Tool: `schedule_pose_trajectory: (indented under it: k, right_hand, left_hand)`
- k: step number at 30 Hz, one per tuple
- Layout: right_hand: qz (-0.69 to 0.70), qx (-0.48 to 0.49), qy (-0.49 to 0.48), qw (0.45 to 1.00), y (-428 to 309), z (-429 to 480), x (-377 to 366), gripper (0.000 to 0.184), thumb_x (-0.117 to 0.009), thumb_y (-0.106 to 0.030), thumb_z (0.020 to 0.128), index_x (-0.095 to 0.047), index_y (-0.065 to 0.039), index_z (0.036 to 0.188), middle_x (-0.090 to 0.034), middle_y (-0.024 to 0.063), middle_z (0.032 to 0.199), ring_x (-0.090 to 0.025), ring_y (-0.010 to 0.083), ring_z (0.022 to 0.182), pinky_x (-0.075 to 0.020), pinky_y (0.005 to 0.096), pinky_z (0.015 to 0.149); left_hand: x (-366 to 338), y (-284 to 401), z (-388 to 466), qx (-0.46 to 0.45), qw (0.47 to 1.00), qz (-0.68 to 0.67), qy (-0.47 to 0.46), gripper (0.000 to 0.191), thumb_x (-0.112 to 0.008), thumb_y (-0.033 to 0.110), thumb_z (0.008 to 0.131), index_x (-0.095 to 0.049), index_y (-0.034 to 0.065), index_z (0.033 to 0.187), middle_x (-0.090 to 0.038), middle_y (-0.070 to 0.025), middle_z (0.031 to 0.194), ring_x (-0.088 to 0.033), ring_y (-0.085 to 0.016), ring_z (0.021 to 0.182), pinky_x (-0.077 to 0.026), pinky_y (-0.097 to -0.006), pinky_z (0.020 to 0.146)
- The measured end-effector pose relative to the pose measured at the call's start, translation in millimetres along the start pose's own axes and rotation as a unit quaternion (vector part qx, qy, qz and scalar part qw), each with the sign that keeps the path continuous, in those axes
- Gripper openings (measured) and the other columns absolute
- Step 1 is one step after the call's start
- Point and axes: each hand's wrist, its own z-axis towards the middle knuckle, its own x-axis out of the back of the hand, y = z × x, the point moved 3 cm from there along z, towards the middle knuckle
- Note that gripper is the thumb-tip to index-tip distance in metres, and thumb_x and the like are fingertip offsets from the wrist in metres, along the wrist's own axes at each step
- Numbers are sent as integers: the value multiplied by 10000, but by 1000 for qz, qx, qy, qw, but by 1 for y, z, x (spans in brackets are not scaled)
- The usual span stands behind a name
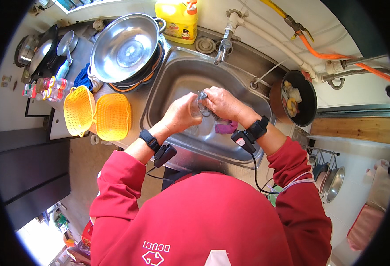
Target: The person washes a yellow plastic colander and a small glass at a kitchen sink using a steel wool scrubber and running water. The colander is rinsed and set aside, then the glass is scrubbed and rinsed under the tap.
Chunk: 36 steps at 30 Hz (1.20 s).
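Observation:
Over the stainless steel sink [181, 78], my left hand [180, 113] holds a clear glass [204, 109] by its side. My right hand [223, 103] grips a grey wire scourer [202, 95] at the glass's rim; how far the scourer reaches inside is hidden by my fingers. A purple cloth [226, 127] lies in the sink below my right hand. The chrome tap [224, 50] is above the basin's back edge. Both wrists wear black straps with small devices.
Left of the sink stand a large steel basin [126, 50] on stacked pans and two yellow plastic baskets [112, 116], [79, 111]. A yellow detergent jug [176, 23] stands behind. At the right is a deep pot [276, 96] with scraps; a cable hangs from my right wrist.

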Motion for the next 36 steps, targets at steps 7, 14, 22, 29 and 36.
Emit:
schedule_pose_trajectory:
  k: [7, 14, 22, 29, 36]
  right_hand:
    - [257, -148, 10, 955, 17, -1, -25, 309, -547, -294, 984, -652, -3, 977, -669, 258, 908, -636, 424, 845, -497, 455, 758]
    - [78, 15, -67, 995, 1, -1, 6, 264, -571, -264, 956, -662, -24, 893, -655, 217, 854, -622, 399, 862, -487, 477, 792]
    - [47, -20, 15, 999, 15, 6, -1, 250, -546, -254, 965, -680, -44, 956, -670, 218, 918, -623, 423, 893, -495, 472, 805]
    - [364, -176, -12, 915, 35, 0, -29, 326, -534, -312, 1024, -673, -17, 1028, -684, 48, 850, -550, 120, 762, -491, 357, 740]
    - [147, -14, -78, 986, 21, 1, 4, 266, -534, -281, 994, -667, -51, 991, -676, 207, 926, -635, 402, 888, -500, 447, 779]
  left_hand:
    - [-6, -1, 4, -56, 976, 134, 164, 591, -814, 112, 635, -567, 7, 1161, -637, -184, 1020, -608, -391, 1008, -509, -419, 892]
    - [18, -3, 15, 47, 968, -115, -217, 674, -859, 193, 694, -530, -9, 1247, -664, -156, 1107, -622, -214, 1029, -477, -340, 938]
    - [13, 7, 22, -14, 997, 54, -55, 502, -805, 166, 653, -567, 24, 1072, -643, -155, 965, -618, -335, 937, -502, -392, 842]
    - [5, 11, 22, -126, 970, 170, 120, 494, -756, 65, 660, -544, 30, 1106, -605, -136, 1012, -580, -354, 1002, -490, -425, 887]
    - [17, -2, 30, 55, 959, -97, -262, 681, -848, 230, 688, -531, -15, 1239, -650, -193, 1111, -621, -246, 1059, -465, -349, 958]
